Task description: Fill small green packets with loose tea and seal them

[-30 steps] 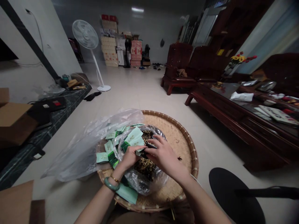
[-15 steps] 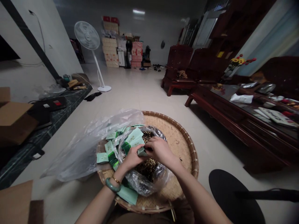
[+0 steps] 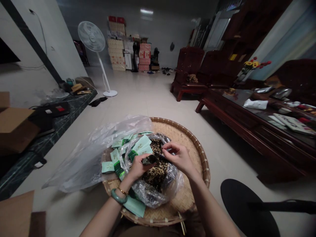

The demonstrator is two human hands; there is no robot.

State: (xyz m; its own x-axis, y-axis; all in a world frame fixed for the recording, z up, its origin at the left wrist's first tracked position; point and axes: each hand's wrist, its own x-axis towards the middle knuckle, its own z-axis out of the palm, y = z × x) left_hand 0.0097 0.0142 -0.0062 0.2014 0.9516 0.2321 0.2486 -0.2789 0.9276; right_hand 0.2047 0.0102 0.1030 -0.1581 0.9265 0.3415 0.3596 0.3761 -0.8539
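Observation:
A round woven bamboo tray (image 3: pixel 195 148) lies in front of me. On it sits a clear plastic bag (image 3: pixel 158 194) of dark loose leaves (image 3: pixel 155 172). My left hand (image 3: pixel 138 168), with a green bangle at the wrist, pinches a small green packet (image 3: pixel 147 160) over the leaves. My right hand (image 3: pixel 179 158) is closed on a small dark thing right beside the packet's mouth; I cannot make out what it is. Several green packets (image 3: pixel 140 144) lie heaped just left of my hands, and one (image 3: pixel 134 205) lies under my left wrist.
A big crumpled clear bag (image 3: pixel 84 161) spreads over the tray's left side. A dark marble ledge (image 3: pixel 61 118) with cardboard boxes (image 3: pixel 14 125) runs along the left. A dark wooden table (image 3: pixel 259 128) stands at the right, a black stool (image 3: pixel 247 207) at bottom right, a standing fan (image 3: pixel 95 42) beyond.
My right hand has drawn back to the right, away from my left hand. The two hands were pressed together on the packet; now a gap shows between them over the leaves.

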